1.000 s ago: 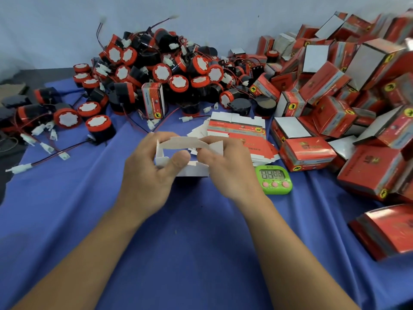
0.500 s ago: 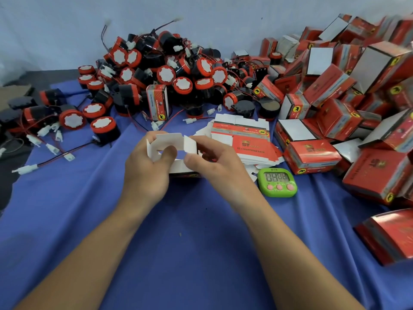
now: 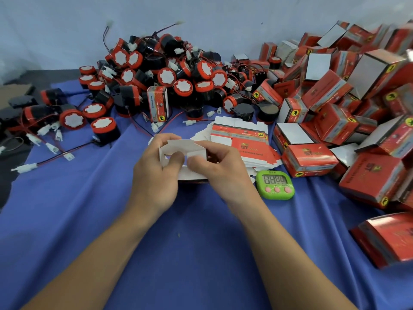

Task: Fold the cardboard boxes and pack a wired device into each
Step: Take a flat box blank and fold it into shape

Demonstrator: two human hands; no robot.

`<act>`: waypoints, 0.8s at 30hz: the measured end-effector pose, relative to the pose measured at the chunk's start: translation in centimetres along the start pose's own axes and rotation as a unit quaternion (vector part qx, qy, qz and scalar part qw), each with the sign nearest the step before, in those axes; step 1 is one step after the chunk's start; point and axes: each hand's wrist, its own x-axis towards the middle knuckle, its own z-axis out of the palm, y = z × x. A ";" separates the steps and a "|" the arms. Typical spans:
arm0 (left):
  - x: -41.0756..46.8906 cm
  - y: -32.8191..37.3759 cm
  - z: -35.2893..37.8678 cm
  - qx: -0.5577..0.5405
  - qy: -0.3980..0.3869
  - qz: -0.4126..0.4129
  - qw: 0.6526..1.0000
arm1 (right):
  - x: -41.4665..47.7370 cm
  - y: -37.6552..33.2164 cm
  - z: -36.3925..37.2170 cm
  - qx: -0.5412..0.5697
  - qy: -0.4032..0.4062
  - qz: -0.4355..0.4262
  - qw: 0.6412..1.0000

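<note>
The fingers (image 3: 166, 139) of the left hand (image 3: 154, 177) curl over the left end of a half-folded box (image 3: 184, 147), with the thumb pressing up against its near face. The right hand (image 3: 223, 173) meets it from the other side, thumb and forefinger pinching the box's right flap, the other fingers tucked behind it. The box sits between the two hands at the middle of the worktop, low over the blue cloth (image 3: 201, 253); whether its bottom edge touches the cloth I cannot tell. Its plain white inner side faces the camera, the flaps stand out unclosed, and only a thin dark-red strip of the printed outside shows along the bottom.

Just behind the right hand lies a stack of flat boxes (image 3: 242, 139), red and white, fanned slightly. A green timer (image 3: 276, 185) with pink buttons lies just beside the right wrist. To the right a heap of folded boxes (image 3: 335, 99) climbs toward the wall, tumbled at all angles, some showing white flaps. Behind the hands, to the left, a pile of devices (image 3: 169, 70), black drums with red rims and white caps, trails thin red and black wires ending in white plugs (image 3: 24, 168). One closed box (image 3: 157, 104) stands upright against the front of that pile. Nothing lies between the hands and the camera but both forearms.
</note>
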 end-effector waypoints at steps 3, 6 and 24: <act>-0.3 0.3 -0.1 -0.073 -0.047 0.001 0.996 | 0.1 0.2 -0.2 0.029 0.025 0.009 0.999; -0.2 0.2 -0.4 -0.206 -0.115 0.002 0.972 | 0.2 0.4 -0.6 0.061 0.056 0.021 0.996; -0.1 0.5 0.0 -0.145 -0.054 0.000 0.988 | 0.2 0.7 -0.5 0.137 0.039 0.068 0.987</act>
